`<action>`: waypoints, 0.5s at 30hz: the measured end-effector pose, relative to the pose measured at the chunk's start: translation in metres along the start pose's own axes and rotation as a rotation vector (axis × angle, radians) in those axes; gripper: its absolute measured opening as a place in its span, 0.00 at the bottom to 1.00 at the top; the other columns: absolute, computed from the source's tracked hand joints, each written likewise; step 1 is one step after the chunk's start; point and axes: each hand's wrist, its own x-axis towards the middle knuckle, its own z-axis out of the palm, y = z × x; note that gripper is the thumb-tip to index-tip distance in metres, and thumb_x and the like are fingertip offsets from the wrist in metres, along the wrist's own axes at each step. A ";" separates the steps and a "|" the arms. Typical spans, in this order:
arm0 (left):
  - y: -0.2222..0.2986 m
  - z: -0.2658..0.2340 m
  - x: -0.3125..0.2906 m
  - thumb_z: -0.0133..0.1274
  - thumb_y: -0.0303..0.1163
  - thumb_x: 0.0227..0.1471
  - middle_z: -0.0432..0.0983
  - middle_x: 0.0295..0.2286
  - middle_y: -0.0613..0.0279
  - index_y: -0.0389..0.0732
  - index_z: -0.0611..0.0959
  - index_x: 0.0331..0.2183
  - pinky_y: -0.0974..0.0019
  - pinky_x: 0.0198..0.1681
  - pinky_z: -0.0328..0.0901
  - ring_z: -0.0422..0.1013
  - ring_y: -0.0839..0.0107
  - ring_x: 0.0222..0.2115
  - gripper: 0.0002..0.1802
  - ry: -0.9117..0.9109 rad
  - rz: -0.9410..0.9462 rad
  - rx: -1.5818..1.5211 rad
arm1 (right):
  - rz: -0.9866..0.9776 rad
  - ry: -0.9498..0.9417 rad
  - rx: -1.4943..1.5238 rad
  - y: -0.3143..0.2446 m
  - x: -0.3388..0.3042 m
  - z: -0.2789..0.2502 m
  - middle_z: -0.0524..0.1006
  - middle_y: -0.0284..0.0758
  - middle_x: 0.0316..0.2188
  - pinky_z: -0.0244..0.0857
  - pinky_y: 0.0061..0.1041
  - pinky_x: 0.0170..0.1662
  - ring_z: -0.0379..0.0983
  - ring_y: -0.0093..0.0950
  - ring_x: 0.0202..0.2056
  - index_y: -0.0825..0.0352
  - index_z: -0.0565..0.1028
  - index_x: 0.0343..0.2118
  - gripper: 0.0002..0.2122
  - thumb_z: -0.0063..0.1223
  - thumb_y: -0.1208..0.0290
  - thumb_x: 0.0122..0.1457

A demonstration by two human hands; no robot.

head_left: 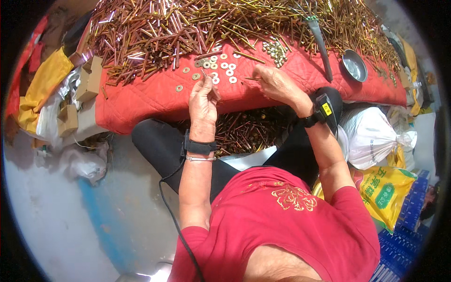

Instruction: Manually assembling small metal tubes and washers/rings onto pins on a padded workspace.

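Observation:
My left hand [205, 97] is raised over the near edge of a red quilted cloth [141, 105], its fingers closed in a pinch. A small reddish tip shows above them, too small to name. To its right, my right hand [278, 85] is closed on a thin metal bolt [251, 78], whose end sticks out leftward. Between and beyond the hands lie several loose flat washers [229, 73], silvery and brass-coloured. Just past my right hand is a little heap of small pale nuts [275, 51]. A large pile of long bronze and gold bolts [183, 30] covers the far cloth.
A dark round bowl [354, 66] and a dark-handled tool [321, 47] lie at the right of the cloth. More bolts [244, 131] sit below, between my legs. Cardboard boxes [89, 80] stand left; a white plastic bag [371, 136] and a yellow package [387, 192] are right.

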 end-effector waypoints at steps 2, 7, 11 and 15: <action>0.001 0.001 0.001 0.56 0.30 0.50 0.75 0.26 0.68 0.40 0.78 0.34 0.75 0.25 0.67 0.70 0.78 0.24 0.08 0.041 0.013 -0.010 | -0.134 0.195 0.248 -0.010 0.005 0.012 0.76 0.45 0.27 0.66 0.37 0.34 0.73 0.44 0.33 0.67 0.71 0.37 0.10 0.46 0.80 0.50; 0.001 -0.004 0.007 0.57 0.28 0.49 0.76 0.28 0.67 0.41 0.78 0.34 0.69 0.31 0.70 0.73 0.73 0.27 0.08 0.162 0.035 -0.043 | -0.152 0.095 0.280 -0.027 0.021 0.020 0.76 0.44 0.28 0.66 0.37 0.36 0.73 0.43 0.34 0.67 0.74 0.32 0.07 0.46 0.79 0.50; -0.003 -0.014 0.014 0.55 0.26 0.49 0.76 0.31 0.61 0.39 0.77 0.34 0.59 0.40 0.71 0.74 0.66 0.33 0.08 0.120 0.072 -0.095 | -0.091 -0.106 0.030 -0.036 0.044 0.012 0.76 0.43 0.26 0.67 0.36 0.35 0.74 0.41 0.32 0.66 0.76 0.28 0.05 0.50 0.74 0.48; -0.002 -0.008 0.015 0.51 0.23 0.51 0.75 0.35 0.54 0.35 0.76 0.35 0.53 0.46 0.69 0.73 0.57 0.39 0.07 0.072 0.087 -0.168 | -0.157 -0.311 -0.283 -0.051 0.087 0.003 0.77 0.40 0.23 0.69 0.37 0.27 0.76 0.39 0.28 0.64 0.78 0.27 0.07 0.51 0.76 0.42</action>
